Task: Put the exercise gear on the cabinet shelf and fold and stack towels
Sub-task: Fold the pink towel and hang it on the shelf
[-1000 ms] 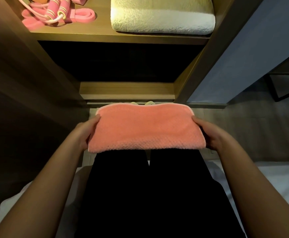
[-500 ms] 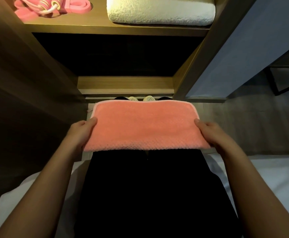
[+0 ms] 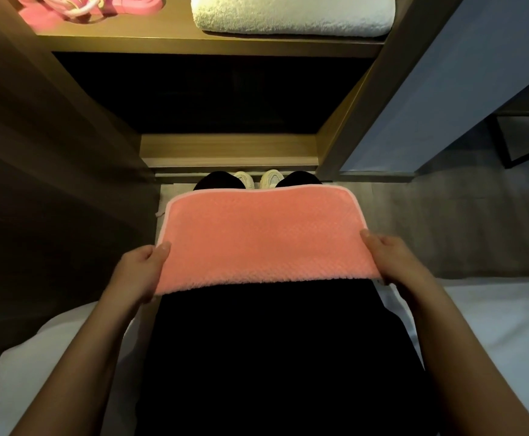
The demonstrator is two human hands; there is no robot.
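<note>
A folded salmon-pink towel (image 3: 261,239) lies flat across my lap, its folded edge toward me. My left hand (image 3: 142,270) grips its near left end, thumb on top. My right hand (image 3: 394,262) holds the near right end the same way. On the lit cabinet shelf (image 3: 175,42) at the top lies a folded white towel (image 3: 291,14). Left of it sits the pink exercise gear (image 3: 90,9), a skipping rope and bands, partly cut off by the frame edge.
Below the shelf is a dark open compartment (image 3: 219,92) with a wooden plinth. My black-clad legs and pale shoes (image 3: 258,179) point at the cabinet. White bedding (image 3: 490,325) lies under and beside me. A blue-grey panel (image 3: 464,89) stands on the right.
The towel has come lower and nearer to me, settling on my lap. Both hands have slid back to its near corners. The shelf has shifted upward in view.
</note>
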